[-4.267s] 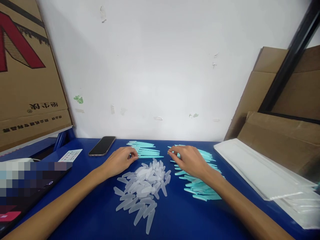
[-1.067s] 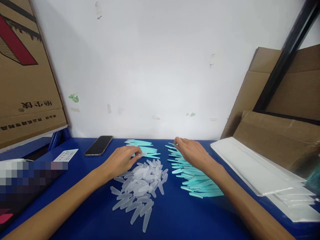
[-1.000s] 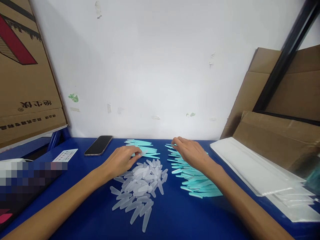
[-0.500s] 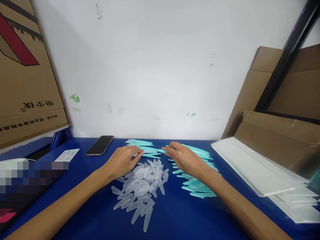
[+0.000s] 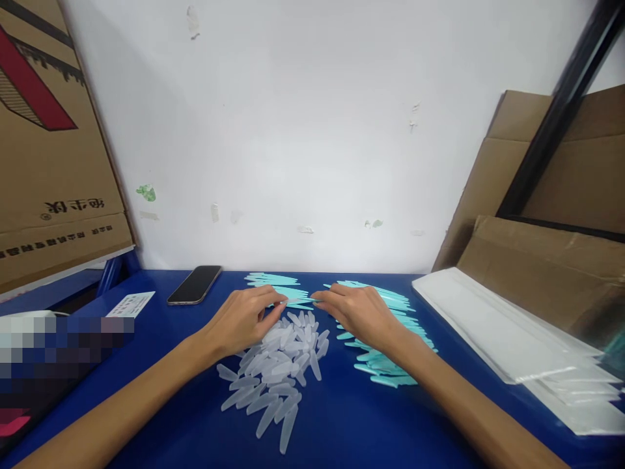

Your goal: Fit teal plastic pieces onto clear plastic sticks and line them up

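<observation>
My left hand (image 5: 249, 319) pinches the left end of a thin piece, whitish at that end, just above a heap of frosted clear sleeves (image 5: 280, 371). The fingers of my right hand (image 5: 359, 311) are closed on the turquoise right end of the same piece (image 5: 303, 300). Behind my left hand lies a pile of turquoise sticks (image 5: 273, 279). A larger pile of turquoise sticks (image 5: 385, 361) spreads beneath and around my right hand and forearm, which partly hide it.
A phone (image 5: 195, 284) and a printed card (image 5: 131, 303) lie on the blue table (image 5: 161, 397) at left. White plastic bags (image 5: 498, 332) are stacked at right beside folded cardboard (image 5: 547, 273). A cardboard box (image 5: 58, 150) stands at the far left; a white wall rises behind.
Both hands have come closer together. The turquoise piece in my right hand has moved left and now meets what my left hand pinches.
</observation>
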Tool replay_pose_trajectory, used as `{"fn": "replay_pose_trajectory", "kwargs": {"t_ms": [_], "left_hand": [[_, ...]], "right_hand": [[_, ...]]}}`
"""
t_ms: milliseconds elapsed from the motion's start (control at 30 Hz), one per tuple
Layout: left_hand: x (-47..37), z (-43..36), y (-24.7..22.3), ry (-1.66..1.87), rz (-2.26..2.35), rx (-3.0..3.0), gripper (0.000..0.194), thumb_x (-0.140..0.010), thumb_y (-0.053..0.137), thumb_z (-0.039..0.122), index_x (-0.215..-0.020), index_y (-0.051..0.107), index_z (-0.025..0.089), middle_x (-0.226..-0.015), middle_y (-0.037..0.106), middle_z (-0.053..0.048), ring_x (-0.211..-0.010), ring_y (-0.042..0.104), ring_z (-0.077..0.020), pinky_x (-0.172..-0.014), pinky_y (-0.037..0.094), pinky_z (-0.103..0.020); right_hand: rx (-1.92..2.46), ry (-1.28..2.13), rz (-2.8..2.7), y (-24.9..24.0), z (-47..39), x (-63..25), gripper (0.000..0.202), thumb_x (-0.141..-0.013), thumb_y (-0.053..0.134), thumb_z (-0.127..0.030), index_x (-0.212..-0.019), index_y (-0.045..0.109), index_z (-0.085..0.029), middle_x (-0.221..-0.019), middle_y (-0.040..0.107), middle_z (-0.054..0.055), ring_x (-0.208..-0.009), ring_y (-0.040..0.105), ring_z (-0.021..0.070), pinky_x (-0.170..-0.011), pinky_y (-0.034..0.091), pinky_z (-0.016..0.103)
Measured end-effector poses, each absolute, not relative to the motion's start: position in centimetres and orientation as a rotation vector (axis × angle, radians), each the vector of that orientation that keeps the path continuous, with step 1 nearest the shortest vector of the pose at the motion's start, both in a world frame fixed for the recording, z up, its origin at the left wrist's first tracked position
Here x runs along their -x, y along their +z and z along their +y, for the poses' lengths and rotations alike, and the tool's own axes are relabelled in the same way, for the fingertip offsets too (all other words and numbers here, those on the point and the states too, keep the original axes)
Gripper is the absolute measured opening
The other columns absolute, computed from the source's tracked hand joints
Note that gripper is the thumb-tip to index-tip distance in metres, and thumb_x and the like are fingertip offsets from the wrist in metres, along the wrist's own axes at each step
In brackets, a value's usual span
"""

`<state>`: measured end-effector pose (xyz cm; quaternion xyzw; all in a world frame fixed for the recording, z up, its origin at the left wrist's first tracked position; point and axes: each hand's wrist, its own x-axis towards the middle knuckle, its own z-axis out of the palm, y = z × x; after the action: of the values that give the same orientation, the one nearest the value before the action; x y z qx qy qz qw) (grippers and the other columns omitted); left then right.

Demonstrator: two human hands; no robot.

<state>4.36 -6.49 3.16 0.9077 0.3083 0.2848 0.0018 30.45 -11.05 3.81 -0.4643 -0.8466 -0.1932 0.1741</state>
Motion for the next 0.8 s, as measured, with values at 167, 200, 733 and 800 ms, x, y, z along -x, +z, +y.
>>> {"fn": "replay_pose_trajectory", "kwargs": {"t_ms": [167, 200, 733, 800], "left_hand": [[-4.61, -6.95, 3.11, 0.974, 0.907, -2.782, 0.027, -0.099, 0.049, 0.031, -0.113, 0.07, 0.022, -0.087, 0.069, -0.001, -0.059, 0.055, -0.0101, -0.059, 0.044, -0.024], [-4.68, -7.02, 3.13, 0.987, 0.89, -2.771, 0.027, -0.099, 0.049, 0.031, -0.114, 0.069, 0.022, -0.088, 0.069, -0.001, -0.059, 0.055, -0.01, -0.059, 0.044, -0.024], [-4.98, -7.5, 3.33, 1.052, 0.97, -2.887, 0.018, -0.095, 0.045, 0.023, -0.091, 0.061, 0.019, -0.093, 0.066, -0.003, -0.062, 0.057, -0.0106, -0.059, 0.043, -0.024], [-5.01, -7.54, 3.43, 1.097, 0.998, -2.806, 0.014, -0.092, 0.046, 0.02, -0.084, 0.057, 0.019, -0.098, 0.067, -0.004, -0.066, 0.06, -0.0117, -0.06, 0.045, -0.025]], "right_hand": [[1.298, -0.531, -2.449, 3.77, -11.18, -30.06, 0.027, -0.103, 0.045, -0.035, -0.122, 0.063, -0.03, -0.083, 0.066, 0.001, -0.06, 0.056, 0.0106, -0.052, 0.017, 0.027], [1.295, -0.526, -2.456, 3.75, -11.22, -29.95, 0.026, -0.103, 0.045, -0.035, -0.121, 0.063, -0.03, -0.082, 0.066, 0.001, -0.06, 0.055, 0.0105, -0.052, 0.016, 0.028], [1.227, -0.46, -2.403, 3.64, -11.66, -29.57, 0.03, -0.105, 0.038, -0.036, -0.121, 0.062, -0.026, -0.085, 0.068, 0.002, -0.064, 0.057, 0.0121, -0.053, 0.02, 0.028], [1.223, -0.45, -2.391, 3.59, -11.66, -29.55, 0.029, -0.105, 0.039, -0.036, -0.12, 0.062, -0.027, -0.085, 0.068, 0.001, -0.063, 0.057, 0.0119, -0.053, 0.02, 0.028]]}}
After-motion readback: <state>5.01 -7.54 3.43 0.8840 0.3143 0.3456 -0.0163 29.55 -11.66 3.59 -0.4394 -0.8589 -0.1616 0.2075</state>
